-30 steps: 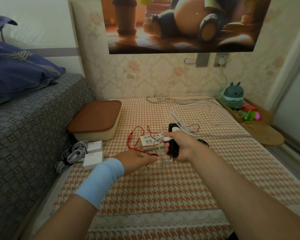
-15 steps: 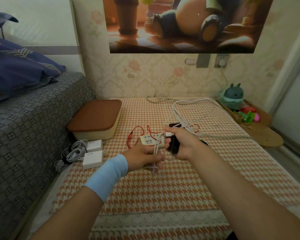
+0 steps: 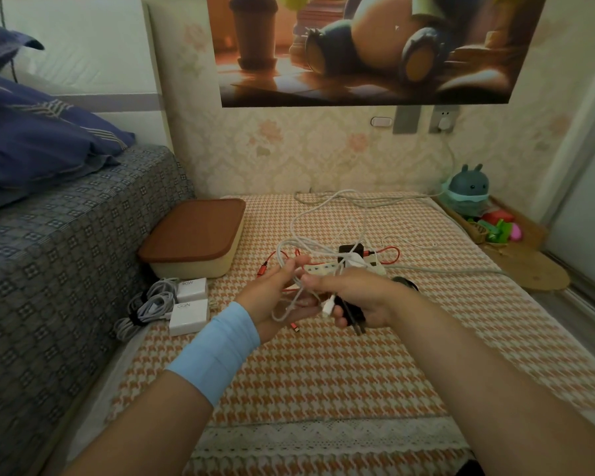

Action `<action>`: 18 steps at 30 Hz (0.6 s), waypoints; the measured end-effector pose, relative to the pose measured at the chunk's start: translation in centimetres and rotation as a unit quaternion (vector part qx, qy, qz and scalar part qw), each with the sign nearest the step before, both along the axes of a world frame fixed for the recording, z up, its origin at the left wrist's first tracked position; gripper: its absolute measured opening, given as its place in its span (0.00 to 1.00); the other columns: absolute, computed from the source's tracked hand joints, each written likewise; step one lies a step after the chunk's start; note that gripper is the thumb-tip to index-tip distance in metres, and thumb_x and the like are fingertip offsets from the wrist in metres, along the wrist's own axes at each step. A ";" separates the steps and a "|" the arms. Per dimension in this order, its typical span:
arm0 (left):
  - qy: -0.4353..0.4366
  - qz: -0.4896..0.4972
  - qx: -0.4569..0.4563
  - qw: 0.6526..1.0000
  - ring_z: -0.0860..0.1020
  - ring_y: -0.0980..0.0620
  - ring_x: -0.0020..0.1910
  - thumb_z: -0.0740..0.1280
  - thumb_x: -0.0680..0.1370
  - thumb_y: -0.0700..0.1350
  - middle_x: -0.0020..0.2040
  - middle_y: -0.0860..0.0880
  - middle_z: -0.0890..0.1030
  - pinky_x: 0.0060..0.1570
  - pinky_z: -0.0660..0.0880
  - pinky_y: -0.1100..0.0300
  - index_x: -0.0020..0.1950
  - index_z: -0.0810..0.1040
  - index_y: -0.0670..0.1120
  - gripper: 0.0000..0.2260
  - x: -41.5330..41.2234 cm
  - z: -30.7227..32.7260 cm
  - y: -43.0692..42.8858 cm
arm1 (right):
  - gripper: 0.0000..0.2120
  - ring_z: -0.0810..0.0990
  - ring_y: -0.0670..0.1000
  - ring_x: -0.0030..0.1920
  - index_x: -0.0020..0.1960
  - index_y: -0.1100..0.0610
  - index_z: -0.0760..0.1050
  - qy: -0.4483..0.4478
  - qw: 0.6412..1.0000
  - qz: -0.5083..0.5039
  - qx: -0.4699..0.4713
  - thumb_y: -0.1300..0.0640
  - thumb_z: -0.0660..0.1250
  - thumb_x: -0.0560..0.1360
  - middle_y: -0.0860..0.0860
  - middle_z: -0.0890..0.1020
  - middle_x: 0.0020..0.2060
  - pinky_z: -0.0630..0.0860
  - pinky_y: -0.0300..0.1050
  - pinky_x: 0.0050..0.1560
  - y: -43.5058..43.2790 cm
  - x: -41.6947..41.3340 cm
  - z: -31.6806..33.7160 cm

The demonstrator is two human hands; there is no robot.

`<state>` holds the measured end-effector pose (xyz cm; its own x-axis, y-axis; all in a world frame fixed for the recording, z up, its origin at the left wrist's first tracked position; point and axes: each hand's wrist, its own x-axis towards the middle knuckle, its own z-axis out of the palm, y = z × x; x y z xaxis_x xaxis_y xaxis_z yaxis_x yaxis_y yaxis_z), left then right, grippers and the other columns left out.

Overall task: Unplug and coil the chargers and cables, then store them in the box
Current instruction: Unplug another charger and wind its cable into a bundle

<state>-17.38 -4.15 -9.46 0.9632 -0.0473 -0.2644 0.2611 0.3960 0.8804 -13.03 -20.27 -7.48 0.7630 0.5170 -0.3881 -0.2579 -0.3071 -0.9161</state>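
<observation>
Right hand (image 3: pixel 358 298) curled round the black charger (image 3: pixel 352 317), left hand (image 3: pixel 277 298) gripping tangled white cable (image 3: pixel 315 248) loops above the power strip (image 3: pixel 323 268): I'd lay even turns across the left palm, clear of the red cable (image 3: pixel 264 269), before opening the lidded box (image 3: pixel 193 242).

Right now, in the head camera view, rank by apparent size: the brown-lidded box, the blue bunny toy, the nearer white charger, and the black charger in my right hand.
1. brown-lidded box
2. blue bunny toy and nearer white charger: alike; the toy stands farther
3. black charger, mostly hidden in the right hand
</observation>
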 end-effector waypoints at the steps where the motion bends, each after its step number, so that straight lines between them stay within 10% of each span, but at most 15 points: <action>1: 0.005 -0.012 0.004 1.000 0.80 0.43 0.54 0.60 0.82 0.52 0.62 0.44 0.78 0.42 0.81 0.50 0.60 0.80 0.50 0.13 0.1 0.1 0.1 | 0.20 0.70 0.48 0.25 0.52 0.63 0.81 -0.007 0.999 0.017 -0.027 0.46 0.76 0.73 0.56 0.78 0.34 0.71 0.42 0.27 0.2 -0.3 -0.1; 6: 0.015 -0.022 0.206 0.978 0.80 0.48 0.57 0.72 0.69 0.64 0.58 0.46 0.83 0.59 0.76 0.50 0.59 0.82 0.51 0.24 0.6 -0.4 1.5 | 0.29 0.70 0.47 0.24 0.54 0.60 0.80 -0.013 0.999 -0.025 -0.039 0.35 0.73 0.70 0.51 0.73 0.32 0.71 0.42 0.27 0.6 -0.5 0.1; 9: -0.018 -0.017 0.134 0.991 0.79 0.48 0.51 0.68 0.77 0.53 0.54 0.44 0.82 0.49 0.76 0.56 0.58 0.82 0.47 0.14 0.8 -0.5 1.2 | 0.25 0.72 0.48 0.24 0.41 0.60 0.80 -0.035 0.996 -0.055 -0.054 0.37 0.76 0.69 0.50 0.75 0.29 0.72 0.41 0.27 0.8 -0.4 0.2; 18: -0.009 0.085 0.123 0.989 0.77 0.53 0.38 0.62 0.81 0.52 0.43 0.52 0.81 0.43 0.73 0.60 0.45 0.84 0.50 0.13 1.0 -0.6 0.4 | 0.05 0.79 0.49 0.31 0.46 0.59 0.81 -0.131 0.986 -0.055 -0.086 0.61 0.75 0.72 0.55 0.83 0.36 0.78 0.45 0.32 1.8 0.2 -1.8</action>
<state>-16.35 -3.71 -10.06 0.9563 0.1795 -0.2309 0.1932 0.2054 0.9594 -12.79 -18.48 -9.24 0.8963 0.3698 -0.2447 -0.0594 -0.4467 -0.8927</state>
